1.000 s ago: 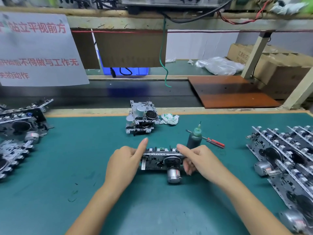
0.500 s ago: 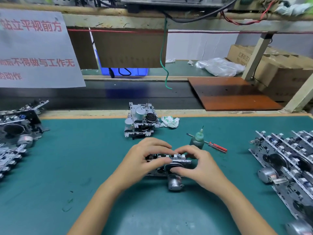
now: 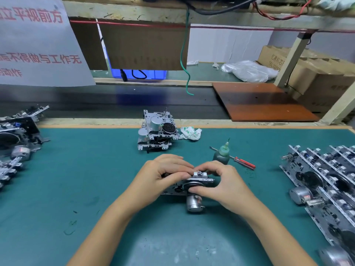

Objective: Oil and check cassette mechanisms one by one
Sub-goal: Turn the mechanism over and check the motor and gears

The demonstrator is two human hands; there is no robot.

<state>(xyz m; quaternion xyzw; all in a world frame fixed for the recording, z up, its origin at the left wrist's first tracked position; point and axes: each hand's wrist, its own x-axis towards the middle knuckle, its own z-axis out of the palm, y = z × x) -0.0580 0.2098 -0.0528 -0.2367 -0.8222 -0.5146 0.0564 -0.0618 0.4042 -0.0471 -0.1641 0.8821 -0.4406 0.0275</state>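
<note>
1. A small silver-grey metal cassette mechanism with a cylindrical silver motor sticking out toward the viewer sits on the green bench mat, at the centre of the mat between both hands.
2. The left hand grips the mechanism's left end: its fingers curl over the top edge and the thumb lies along the near side, pressing onto the frame.
3. The right hand grips the right end: its fingers curl over the top and the thumb presses against the dark round wheel just above the motor. The fingertips of the two hands nearly meet over the top edge.
4. A dark green plastic oil bottle with a thin needle tip stands upright on the mat just behind the right hand.
5. A red-handled screwdriver lies on the mat, its shaft running behind the bottle.
6. A stack of similar metal mechanisms sits near the far edge of the mat, with a crumpled white-and-green wrapper touching its right side.
7. A row of mechanisms leans together on the right; another pile of mechanisms lies on the left.
</note>
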